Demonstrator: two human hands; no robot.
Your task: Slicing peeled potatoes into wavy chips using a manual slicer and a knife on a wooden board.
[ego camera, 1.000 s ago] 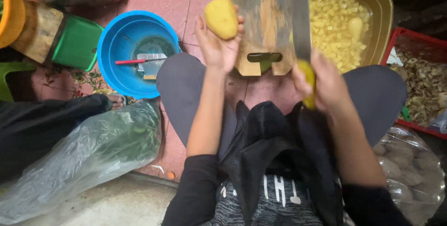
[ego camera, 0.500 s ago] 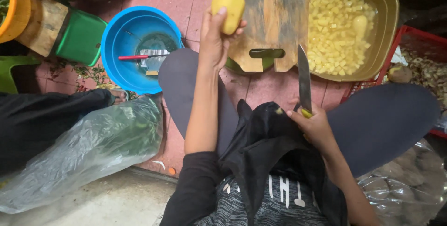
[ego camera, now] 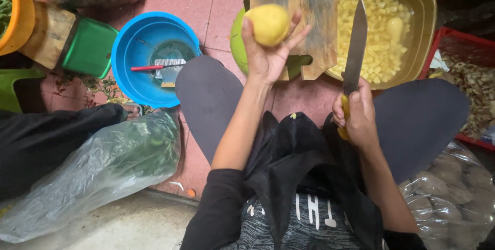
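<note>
Your left hand (ego camera: 265, 59) has drawn back from the cutting board (ego camera: 296, 20), fingers cupped around the peeled potato (ego camera: 267, 24) above its near edge, your right hand (ego camera: 357, 118) has raised the knife (ego camera: 356, 49), fist clenched on its handle, blade upright.

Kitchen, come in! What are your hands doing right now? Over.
Left hand grips a peeled yellow potato above the wooden cutting board. Right hand grips a knife, blade up. Nothing between them. Over.
</note>
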